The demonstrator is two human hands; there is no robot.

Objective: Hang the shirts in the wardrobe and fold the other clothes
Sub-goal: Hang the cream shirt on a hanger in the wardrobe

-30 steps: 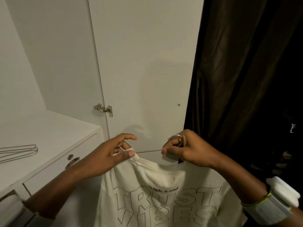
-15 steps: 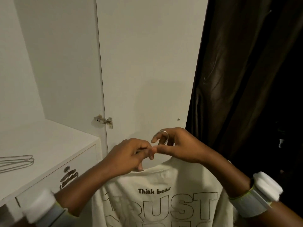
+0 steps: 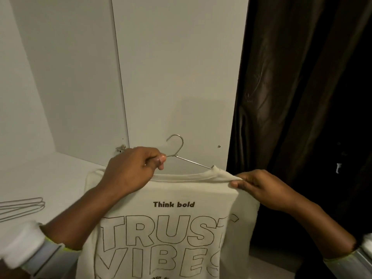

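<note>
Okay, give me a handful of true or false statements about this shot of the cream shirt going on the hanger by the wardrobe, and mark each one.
1. The left hand holds the wire hanger just below its hook. True.
2. The right hand is empty and hangs at the person's side. False: it pinches the shirt at the collar's right end.
3. The hanger's hook is already over a wardrobe rail. False: the hook is free in the air in front of the white wardrobe door.
4. The shirt's print reads "Think bold". True.
5. Spare wire hangers lie on the white shelf at the left. True.
6. A bright red curtain hangs on the right. False: the curtain is dark brown.
</note>
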